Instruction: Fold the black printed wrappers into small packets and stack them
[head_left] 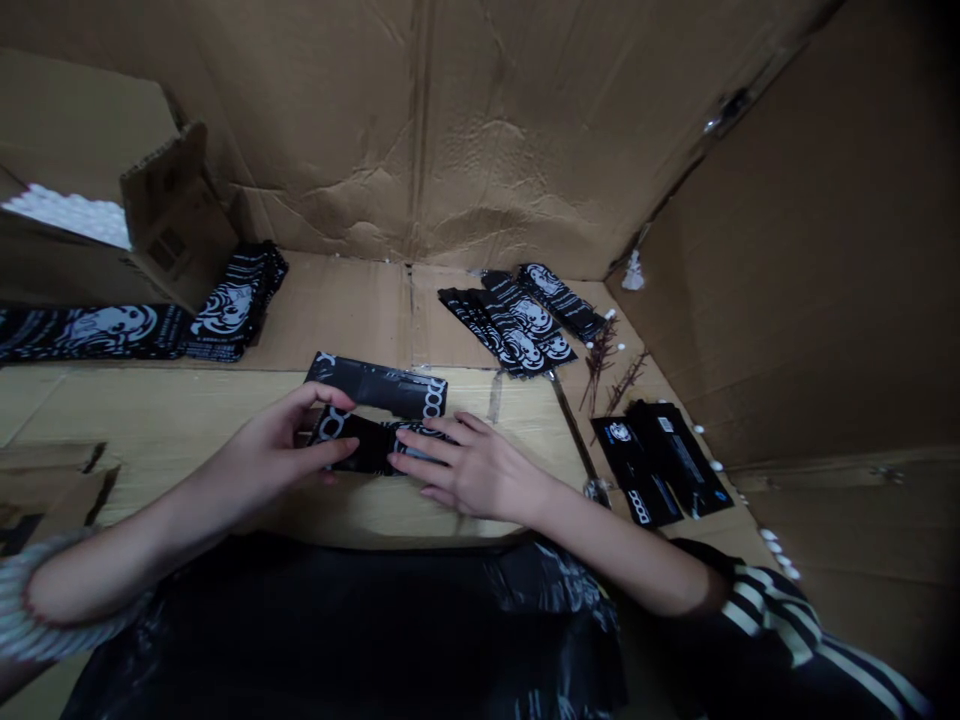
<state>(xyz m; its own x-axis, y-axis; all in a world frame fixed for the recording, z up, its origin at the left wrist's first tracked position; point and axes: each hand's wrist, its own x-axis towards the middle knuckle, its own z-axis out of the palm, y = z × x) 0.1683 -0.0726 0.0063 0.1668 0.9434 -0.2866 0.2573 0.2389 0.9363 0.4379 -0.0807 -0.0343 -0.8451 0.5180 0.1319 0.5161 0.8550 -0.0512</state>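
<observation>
My left hand (274,445) pinches the left end of a flat black packet (369,445) with white ring-like print, its thumb on top. My right hand (484,472) lies with stretched fingers over the right end of that packet, where part of a white-printed design shows. Its fingertips touch the packet, and the palm hides what is beneath. Just beyond the hands lies a second black packet (375,385) with white lettering at its ends. The left index finger is near this packet's left edge; I cannot tell whether it touches it.
Several black-and-white printed packets (529,325) lie fanned out ahead, with dark twig-like pieces (600,365) beside them. Black pouches (641,475) are at the right. At left, an open carton (180,235) holds white pellets (71,215), near stacked packets (232,300). Cardboard walls (487,130) surround the surface.
</observation>
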